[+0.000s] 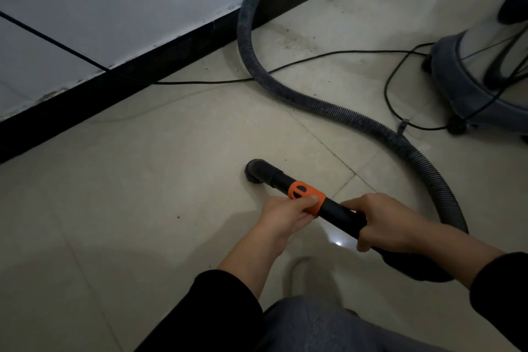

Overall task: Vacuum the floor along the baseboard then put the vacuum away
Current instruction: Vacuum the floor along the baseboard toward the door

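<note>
L hand (283,216) grips orange collar (301,193), R hand (391,223) grips wand (340,213); nozzle (254,171) well off baseboard (143,74).

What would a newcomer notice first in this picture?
The orange collar on the black wand stands out at lower centre, where the left hand grips the collar and the right hand grips the wand behind it. A ribbed hose loops up toward the black baseboard, and the vacuum canister stands at the right edge.
</note>
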The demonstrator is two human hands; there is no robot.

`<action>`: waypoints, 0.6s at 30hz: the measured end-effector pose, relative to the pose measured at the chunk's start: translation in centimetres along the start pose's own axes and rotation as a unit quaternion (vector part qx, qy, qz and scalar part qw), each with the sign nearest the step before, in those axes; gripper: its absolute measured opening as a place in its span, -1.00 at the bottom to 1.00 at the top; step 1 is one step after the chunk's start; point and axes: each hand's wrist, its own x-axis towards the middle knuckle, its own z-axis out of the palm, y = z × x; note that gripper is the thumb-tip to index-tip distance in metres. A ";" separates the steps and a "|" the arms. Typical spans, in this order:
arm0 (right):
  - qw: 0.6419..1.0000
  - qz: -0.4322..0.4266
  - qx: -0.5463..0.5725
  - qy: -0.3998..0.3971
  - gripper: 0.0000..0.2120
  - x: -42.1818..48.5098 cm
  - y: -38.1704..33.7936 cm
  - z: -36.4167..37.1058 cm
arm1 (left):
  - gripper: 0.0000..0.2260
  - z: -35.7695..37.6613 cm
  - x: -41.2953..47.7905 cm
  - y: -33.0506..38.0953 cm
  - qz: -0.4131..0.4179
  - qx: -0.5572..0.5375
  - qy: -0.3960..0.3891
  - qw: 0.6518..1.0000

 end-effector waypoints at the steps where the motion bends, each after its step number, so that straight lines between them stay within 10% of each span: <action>1: 1.000 -0.003 -0.006 -0.004 -0.54 -0.2 0.0 0.0 | -0.72 -0.2 -0.2 -0.2 -0.008 -0.004 -0.006 1.000; 18: 0.992 -0.080 -0.072 -0.063 -0.48 -0.4 -2.7 0.7 | -0.67 -5.3 -2.4 -2.8 -0.044 -0.102 -0.021 0.994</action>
